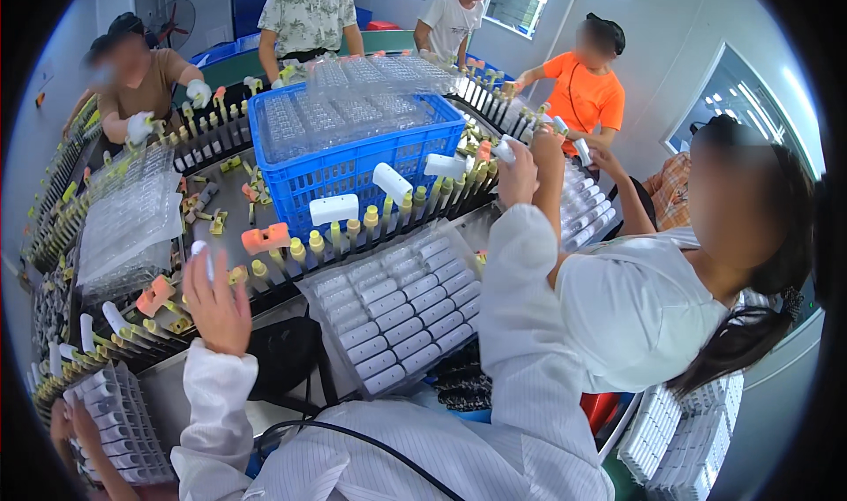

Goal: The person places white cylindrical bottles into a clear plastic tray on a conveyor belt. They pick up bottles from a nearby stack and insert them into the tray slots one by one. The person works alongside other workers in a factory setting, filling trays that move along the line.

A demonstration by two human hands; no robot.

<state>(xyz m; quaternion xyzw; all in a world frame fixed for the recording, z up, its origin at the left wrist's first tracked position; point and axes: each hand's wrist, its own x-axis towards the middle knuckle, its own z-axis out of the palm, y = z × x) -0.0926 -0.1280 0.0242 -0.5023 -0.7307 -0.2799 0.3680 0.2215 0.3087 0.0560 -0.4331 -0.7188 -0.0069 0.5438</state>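
My left hand [218, 309] is raised over the dark rotating rack [265, 294] of yellow-tipped pegs, a small white piece [201, 254] pinched at its fingertips. An orange cap [265, 237] sits on pegs just beyond it. My right hand [518, 176] reaches far forward to the rack's right side and grips another white piece [503, 150]. Between my arms lies a clear tray [399, 311] filled with rows of white pieces. White caps [333, 208] sit on several pegs near the front.
A blue crate [353, 161] stacked with clear trays stands in the rack's middle. A co-worker in a white shirt [644, 307] sits close on my right, arm reaching beside my right hand. Several other people work around the far side. More trays [128, 214] lie at left.
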